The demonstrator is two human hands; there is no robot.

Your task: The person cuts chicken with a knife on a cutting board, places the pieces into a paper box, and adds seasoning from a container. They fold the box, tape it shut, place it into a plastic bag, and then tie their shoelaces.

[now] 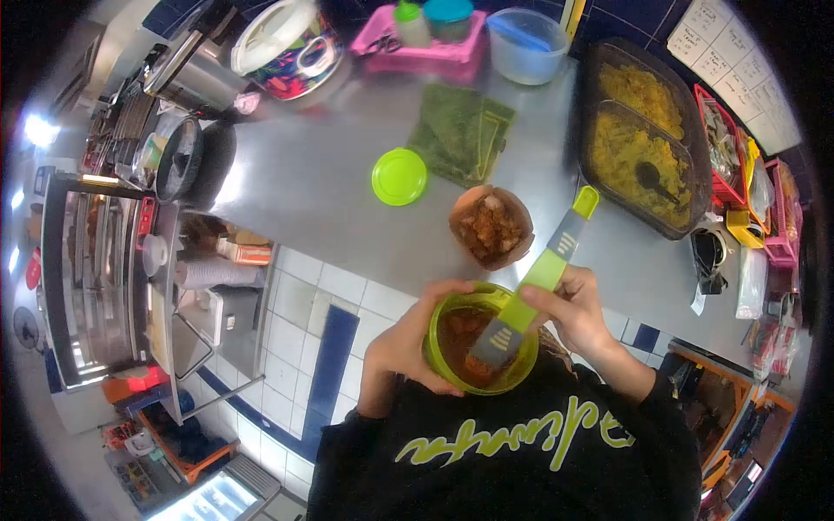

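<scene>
A commercial kitchen: long stainless-steel counter (pixel 321 182), 2 deep trays of yellow food (pixel 589 104), glass-fronted oven (pixel 87 278), tiled floor (pixel 300 295).

Tub: round lime-green tub (pixel 504 380), lid off, mouth up and tipped slightly, held in the air just off the near edge of the steel counter (pixel 330 191).
Tub contents: reddish-brown sauce (pixel 453 334) covering the bottom.
Tub hold: left hand (pixel 408 347) wrapped round its left wall, fingers over the far rim.
Brush: flat brush (pixel 546 269), lime-green handle with a grey band, grey bristle head.
Brush pose: slanted, head down in the sauce, handle end pointing up and away.
Brush hold: right hand (pixel 573 313) pinching the handle's middle.
</scene>
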